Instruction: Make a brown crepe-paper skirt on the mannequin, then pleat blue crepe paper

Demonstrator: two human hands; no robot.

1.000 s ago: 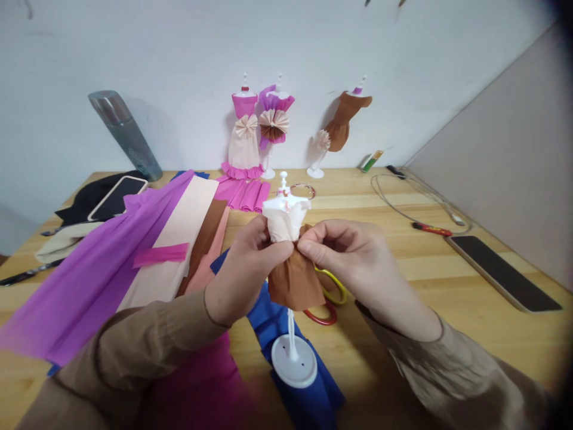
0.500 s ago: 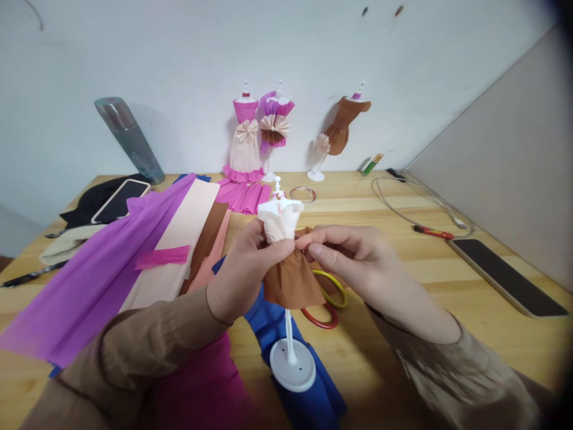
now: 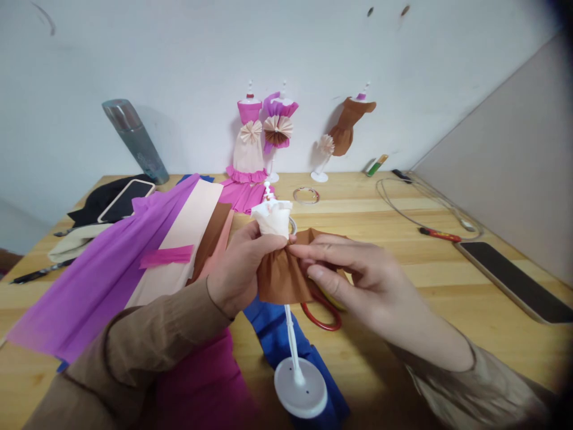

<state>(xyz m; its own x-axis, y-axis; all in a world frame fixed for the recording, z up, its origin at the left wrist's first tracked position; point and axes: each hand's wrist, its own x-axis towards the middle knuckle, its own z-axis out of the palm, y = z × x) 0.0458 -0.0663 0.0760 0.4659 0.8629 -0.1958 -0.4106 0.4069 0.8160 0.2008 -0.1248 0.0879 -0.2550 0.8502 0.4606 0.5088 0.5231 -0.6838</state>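
A small white dress form (image 3: 293, 343) is held in front of me, its top tilted to the left above a round base. A pale crepe paper bodice (image 3: 274, 221) covers its chest, and gathered brown crepe paper (image 3: 283, 279) hangs below the waist like a skirt. My left hand (image 3: 237, 266) is closed round the form's waist, thumb pressed on the top edge of the brown paper. With fingers drawn together, my right hand (image 3: 367, 278) grips the loose part of that paper on the right. Scissors with red and yellow handles (image 3: 329, 322) lie behind, partly hidden.
Purple crepe paper (image 3: 102, 272) and other coloured sheets spread on the left. Blue paper (image 3: 268, 334) lies under the form. Several dressed forms (image 3: 250, 146) stand by the wall, near a spray can (image 3: 136, 140). A phone (image 3: 514, 280) and cable (image 3: 430, 197) are at right.
The dress form has tipped, its top moving left and its base right and nearer. My right hand has shifted slightly right, and more brown paper shows stretched out beside the waist.
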